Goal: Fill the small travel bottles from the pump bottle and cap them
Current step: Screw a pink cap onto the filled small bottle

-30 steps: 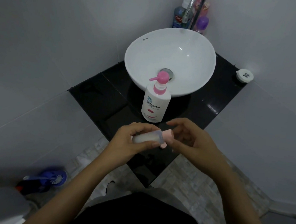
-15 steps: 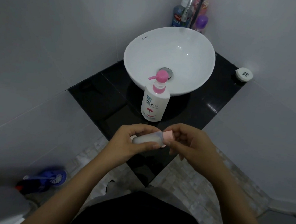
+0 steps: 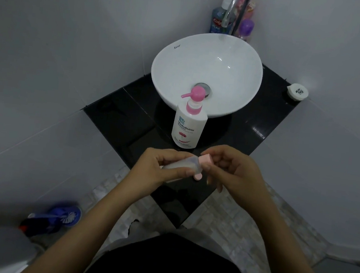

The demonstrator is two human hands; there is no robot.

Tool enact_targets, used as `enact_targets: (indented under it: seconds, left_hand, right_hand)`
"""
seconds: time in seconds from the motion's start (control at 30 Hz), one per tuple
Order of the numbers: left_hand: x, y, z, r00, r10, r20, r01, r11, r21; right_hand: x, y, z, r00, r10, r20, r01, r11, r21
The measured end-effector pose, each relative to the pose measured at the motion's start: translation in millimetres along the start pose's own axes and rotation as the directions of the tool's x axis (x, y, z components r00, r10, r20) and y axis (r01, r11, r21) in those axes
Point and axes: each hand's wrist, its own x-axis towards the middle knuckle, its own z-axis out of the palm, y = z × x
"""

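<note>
While the left hand (image 3: 160,167) wraps its fingers (image 3: 187,172) around the small travel bottle (image 3: 182,164), holding it sideways over the front corner of the black counter (image 3: 131,126), the body stays steady for capping. The bottle is translucent, showing pale lotion inside. Right of those fingers sits its pink cap (image 3: 204,161), pinched by the right hand (image 3: 233,171), probably to twist it. Beyond both hands the white pump bottle (image 3: 189,126) stands upright against the sink (image 3: 175,69).
</note>
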Motion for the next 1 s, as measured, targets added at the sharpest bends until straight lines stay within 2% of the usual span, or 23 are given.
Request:
enact_targets:
  seconds: [0.13, 0.3, 0.53, 0.6, 0.67, 0.8, 1.0]
  left_hand:
    - [2.2, 2.5, -1.4, 0.999, 0.036, -0.026, -0.036, 0.999, 0.001]
    - [3.4, 0.6, -0.5, 0.990, 0.107, -0.089, -0.097, 0.989, 0.110]
    - [2.2, -7.9, 5.9, 0.981, 0.137, -0.138, -0.107, 0.973, 0.205]
    - [2.3, -9.9, 7.4, 0.980, 0.135, -0.145, -0.103, 0.972, 0.211]
    - [3.2, -12.2, 6.4, 0.982, 0.118, -0.150, -0.085, 0.974, 0.211]
    - [3.3, -21.3, -5.6, 0.978, 0.079, -0.195, -0.028, 0.967, 0.253]
    - [-7.0, -40.4, -26.4, 0.956, 0.037, -0.289, 0.045, 0.961, 0.274]
  right_hand:
    - [0.5, -4.3, 5.9, 0.998, -0.004, -0.069, 0.004, 1.000, 0.000]
    - [1.6, 0.0, 14.8, 0.989, 0.034, -0.142, -0.030, 0.999, 0.033]
    - [2.8, 9.6, 21.4, 0.976, 0.112, -0.188, -0.101, 0.992, 0.069]
    - [3.5, 10.2, 21.6, 0.978, 0.080, -0.192, -0.081, 0.997, 0.003]
    - [5.2, 10.6, 21.5, 0.986, 0.010, -0.166, -0.036, 0.987, -0.156]
    - [13.6, 23.2, 27.1, 0.993, -0.075, -0.095, 0.028, 0.905, -0.426]
    - [30.7, 67.7, 43.9, 0.997, 0.040, 0.064, 0.006, 0.807, -0.591]
